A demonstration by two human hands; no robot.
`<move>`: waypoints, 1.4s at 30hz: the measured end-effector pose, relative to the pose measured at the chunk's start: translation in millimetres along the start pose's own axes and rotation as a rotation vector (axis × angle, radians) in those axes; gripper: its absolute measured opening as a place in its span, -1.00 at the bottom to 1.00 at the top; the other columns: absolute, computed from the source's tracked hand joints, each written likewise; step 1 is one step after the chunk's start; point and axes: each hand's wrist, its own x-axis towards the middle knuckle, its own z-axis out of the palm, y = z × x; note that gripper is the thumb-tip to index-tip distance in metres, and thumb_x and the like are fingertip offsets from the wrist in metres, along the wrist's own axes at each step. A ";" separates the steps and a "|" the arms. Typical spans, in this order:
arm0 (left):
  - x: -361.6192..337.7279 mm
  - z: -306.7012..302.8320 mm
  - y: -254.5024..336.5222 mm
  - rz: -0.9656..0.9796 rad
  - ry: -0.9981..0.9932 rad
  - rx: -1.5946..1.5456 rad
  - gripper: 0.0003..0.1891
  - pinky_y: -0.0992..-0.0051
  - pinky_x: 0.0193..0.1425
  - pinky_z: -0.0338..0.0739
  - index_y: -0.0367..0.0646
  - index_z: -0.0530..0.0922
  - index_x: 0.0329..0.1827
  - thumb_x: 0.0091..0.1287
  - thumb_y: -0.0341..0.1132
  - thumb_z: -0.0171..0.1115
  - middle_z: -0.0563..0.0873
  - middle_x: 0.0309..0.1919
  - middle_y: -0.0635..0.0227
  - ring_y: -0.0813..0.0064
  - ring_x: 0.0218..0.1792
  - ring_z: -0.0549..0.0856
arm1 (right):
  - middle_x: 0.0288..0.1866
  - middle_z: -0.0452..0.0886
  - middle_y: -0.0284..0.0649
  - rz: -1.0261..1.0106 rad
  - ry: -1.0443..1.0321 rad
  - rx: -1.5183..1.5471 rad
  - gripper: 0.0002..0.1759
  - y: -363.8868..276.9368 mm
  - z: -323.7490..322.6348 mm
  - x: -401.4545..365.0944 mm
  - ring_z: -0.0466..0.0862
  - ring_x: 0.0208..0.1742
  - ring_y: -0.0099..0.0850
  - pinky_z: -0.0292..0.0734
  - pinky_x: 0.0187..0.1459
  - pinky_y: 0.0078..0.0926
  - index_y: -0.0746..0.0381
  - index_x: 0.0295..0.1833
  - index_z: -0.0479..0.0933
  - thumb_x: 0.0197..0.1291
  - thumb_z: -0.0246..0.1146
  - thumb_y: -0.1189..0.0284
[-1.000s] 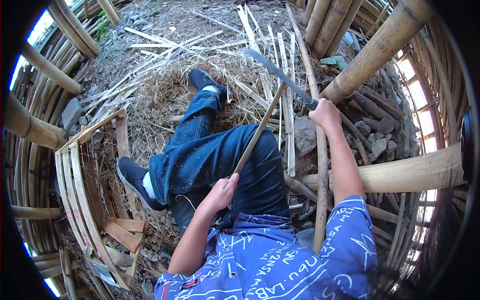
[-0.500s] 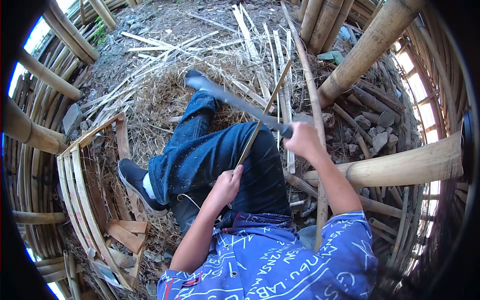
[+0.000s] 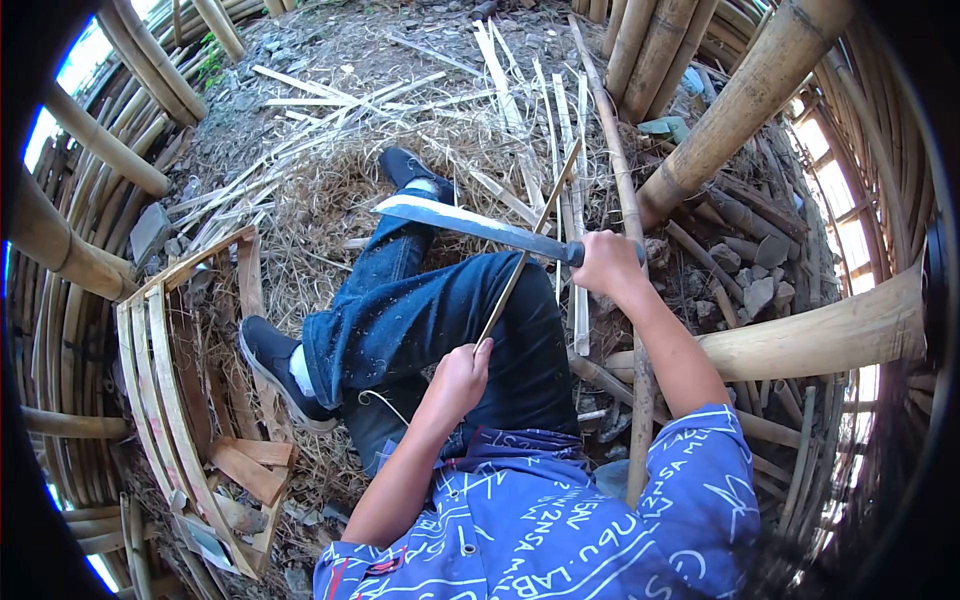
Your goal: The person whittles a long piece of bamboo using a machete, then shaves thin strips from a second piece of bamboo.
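Note:
My right hand (image 3: pixel 608 263) is closed round the dark handle of a machete (image 3: pixel 470 222), whose long blade points left and slightly up in the view. Between the thumb and fingers of my left hand (image 3: pixel 460 378) is the lower end of a thin bamboo strip (image 3: pixel 549 207). The strip slants up and right past my raised knee, and the blade crosses it just above the knee. A thin curled shaving (image 3: pixel 385 402) lies near my left wrist. Small pale flecks dot my jeans (image 3: pixel 400 305).
Split bamboo strips (image 3: pixel 500 90) and shavings litter the ground ahead. A slatted wooden frame (image 3: pixel 165 365) lies at left. Thick bamboo posts (image 3: pixel 740 110) rise at right, with a horizontal bamboo pole (image 3: pixel 810 330) and broken rocks (image 3: pixel 760 290) near my right arm.
The machete blade, blurred before, is now sharp, its tip lower and its angle flatter across the strip. My left hand still grips the strip's lower end.

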 end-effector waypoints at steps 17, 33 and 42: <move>-41.2 -12.8 -41.4 -0.090 -0.062 0.032 -0.48 -0.05 -0.23 0.45 -0.38 0.54 -0.35 0.58 -0.05 -0.05 0.60 -0.51 -0.20 -0.32 -0.33 0.62 | -0.07 0.71 0.18 0.546 0.058 0.041 -0.63 95.6 -2.1 38.1 0.71 0.04 0.05 0.61 0.10 -0.07 0.32 -0.15 0.70 0.00 0.26 0.30; 9.3 17.5 -5.1 0.192 0.257 0.445 -0.52 -0.06 -0.40 0.59 -0.27 0.48 -0.37 0.53 0.01 0.03 0.68 -0.57 -0.13 -0.17 -0.48 0.71 | -0.63 0.56 -0.13 0.187 0.362 0.842 -0.86 3.1 17.5 -80.3 0.57 -0.59 -0.25 0.42 -0.47 -0.25 0.30 -0.50 0.51 -0.03 0.26 0.45; 12.9 18.7 -4.6 0.142 0.256 0.473 -0.52 -0.05 -0.34 0.57 -0.27 0.50 -0.38 0.55 0.00 0.01 0.66 -0.56 -0.13 -0.18 -0.44 0.70 | -0.38 0.72 0.01 0.063 0.031 0.306 -0.72 -42.4 27.2 -79.8 0.74 -0.24 0.00 0.66 -0.12 -0.08 0.18 -0.25 0.69 -0.12 0.35 0.29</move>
